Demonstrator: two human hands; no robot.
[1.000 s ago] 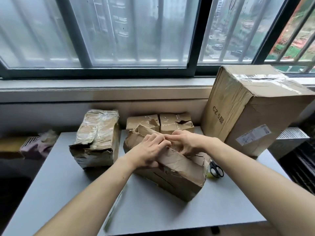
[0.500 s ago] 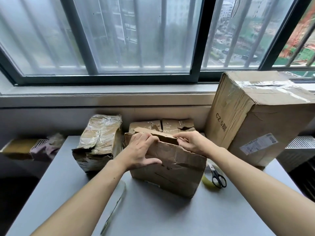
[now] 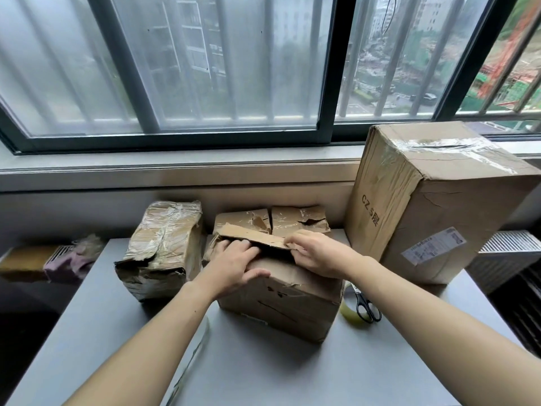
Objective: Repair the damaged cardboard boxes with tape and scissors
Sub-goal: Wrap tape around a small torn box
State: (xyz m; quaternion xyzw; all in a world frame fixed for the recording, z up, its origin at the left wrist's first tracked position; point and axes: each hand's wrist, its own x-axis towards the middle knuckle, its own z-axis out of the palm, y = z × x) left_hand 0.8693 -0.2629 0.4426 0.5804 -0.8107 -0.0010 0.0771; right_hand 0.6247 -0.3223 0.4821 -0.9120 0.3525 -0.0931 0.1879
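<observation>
Grey surface [image 3: 292,373] set against a wall under a barred sliding window [image 3: 205,68]; street and buildings visible outside. Centre of surface: torn cardboard box [image 3: 281,300], upright, top flap [image 3: 251,234] raised and creased. Left hand [image 3: 234,266] lies on the box top, fingers [image 3: 237,247] tucked under the raised flap, thumb lying along the front panel; grip reads as curled round the flap edge. Right hand [image 3: 319,254] pinches the flap's right end between thumb and fingers. Left of it, just beside: crushed box wrapped in clear tape [image 3: 164,250]. Behind the central box, touching the wall: two small torn boxes [image 3: 270,219] side by side. Right rear: large upright box [image 3: 433,200], taped top, white label on its side. Right of the central box: tape roll [image 3: 348,310] with scissors [image 3: 366,304] lying against it. Loose strip of clear tape [image 3: 193,358] near the front edge, between the forearms
</observation>
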